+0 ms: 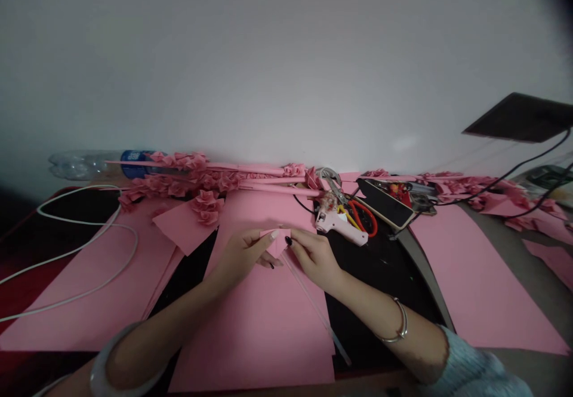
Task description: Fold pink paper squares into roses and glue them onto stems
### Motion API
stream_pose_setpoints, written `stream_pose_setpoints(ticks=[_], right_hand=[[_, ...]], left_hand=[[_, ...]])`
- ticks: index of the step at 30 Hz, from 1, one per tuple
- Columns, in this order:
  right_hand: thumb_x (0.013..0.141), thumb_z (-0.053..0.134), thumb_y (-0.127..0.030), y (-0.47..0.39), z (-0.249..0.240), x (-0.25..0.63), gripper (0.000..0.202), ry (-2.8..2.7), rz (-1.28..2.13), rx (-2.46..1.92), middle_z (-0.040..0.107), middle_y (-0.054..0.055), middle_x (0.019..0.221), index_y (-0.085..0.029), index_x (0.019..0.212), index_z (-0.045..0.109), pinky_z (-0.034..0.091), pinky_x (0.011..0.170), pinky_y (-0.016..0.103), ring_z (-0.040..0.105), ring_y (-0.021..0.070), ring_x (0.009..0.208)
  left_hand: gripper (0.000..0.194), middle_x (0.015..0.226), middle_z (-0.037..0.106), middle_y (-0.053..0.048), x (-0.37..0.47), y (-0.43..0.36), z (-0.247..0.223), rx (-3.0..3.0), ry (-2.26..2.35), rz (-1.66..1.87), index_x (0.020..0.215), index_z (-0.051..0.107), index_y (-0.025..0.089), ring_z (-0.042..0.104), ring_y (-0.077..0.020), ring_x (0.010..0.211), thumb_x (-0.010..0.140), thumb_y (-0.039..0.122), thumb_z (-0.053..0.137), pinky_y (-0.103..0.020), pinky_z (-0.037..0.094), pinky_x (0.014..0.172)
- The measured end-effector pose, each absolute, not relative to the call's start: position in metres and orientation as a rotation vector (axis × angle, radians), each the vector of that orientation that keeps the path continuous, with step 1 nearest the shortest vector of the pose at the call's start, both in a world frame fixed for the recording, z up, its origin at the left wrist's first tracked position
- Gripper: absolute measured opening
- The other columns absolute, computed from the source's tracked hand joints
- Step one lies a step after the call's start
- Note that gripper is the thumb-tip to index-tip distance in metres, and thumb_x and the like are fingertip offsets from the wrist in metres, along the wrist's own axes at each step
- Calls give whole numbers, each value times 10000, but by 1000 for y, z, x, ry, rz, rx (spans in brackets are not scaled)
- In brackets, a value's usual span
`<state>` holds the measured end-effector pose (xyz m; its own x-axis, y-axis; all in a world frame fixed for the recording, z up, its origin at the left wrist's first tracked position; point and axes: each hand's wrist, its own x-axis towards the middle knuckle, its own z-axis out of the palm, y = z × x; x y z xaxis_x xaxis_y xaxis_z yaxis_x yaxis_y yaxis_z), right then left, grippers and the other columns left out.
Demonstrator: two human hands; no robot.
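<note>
A small folded piece of pink paper [278, 241] is held up between both hands over the large pink sheet [264, 325] in the middle. My left hand [250, 249] pinches its left side, thumb on the face toward me. On the other side my right hand [311, 252] grips the right edge between thumb and fingers. A thin translucent stick [313, 304] lies slanting across the sheet below my right hand. Just beyond that hand rests a pink glue gun [342, 227], close to red-handled scissors [363, 218].
Pink paper roses [208, 208] and rolled paper stems [264, 188] lie along the wall, with a plastic bottle [85, 165] at the left. More pink sheets [483, 283] flank both sides. A white cable [85, 289] loops at the left; a phone [385, 203] lies behind the scissors.
</note>
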<state>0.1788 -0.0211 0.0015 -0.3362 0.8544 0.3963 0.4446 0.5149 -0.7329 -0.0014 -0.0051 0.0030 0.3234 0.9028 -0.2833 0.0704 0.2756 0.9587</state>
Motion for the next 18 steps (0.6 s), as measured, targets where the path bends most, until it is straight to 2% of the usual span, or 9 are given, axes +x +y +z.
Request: stream_pose_setpoints(ticks=[5,9,12,15,18], right_hand=[[916,427,-148,-22,1,178,250,-1961,637,-1098,597,21,660,-163,965,672,445,602,245,525,138,574],[916,436,-140,-22,1,178,243,-1936,650,-1090,604,15,641,-159,881,675,441,594,234,533,128,562],[916,449,-139,-21,0,178,246,-1931,636,-1095,606,11,612,-156,843,684,448,581,229,549,127,547],[920,453,-141,-22,-2,179,253,-1941,581,-1073,672,40,686,-155,983,698,492,613,244,611,144,595],[919,451,-121,-23,-4,180,316,-1969,513,-1019,737,101,895,-156,1154,660,545,689,276,683,171,724]], left_hand=[[373,507,686,-26,-1,-7,6,1216,1128,761,922,709,116,681,-181,511,807,449,584,-259,530,529],[322,594,724,-48,1,-9,8,1236,1157,766,851,703,123,716,-205,597,793,421,594,-291,568,593],[302,667,743,-54,1,-10,7,1238,1151,772,876,706,130,729,-212,644,792,398,597,-296,582,613],[303,642,735,-46,1,-11,8,1221,1136,777,887,709,130,730,-211,641,800,398,596,-294,586,610],[324,597,716,-35,2,-11,10,1190,1129,781,882,705,122,721,-202,598,800,418,603,-288,586,601]])
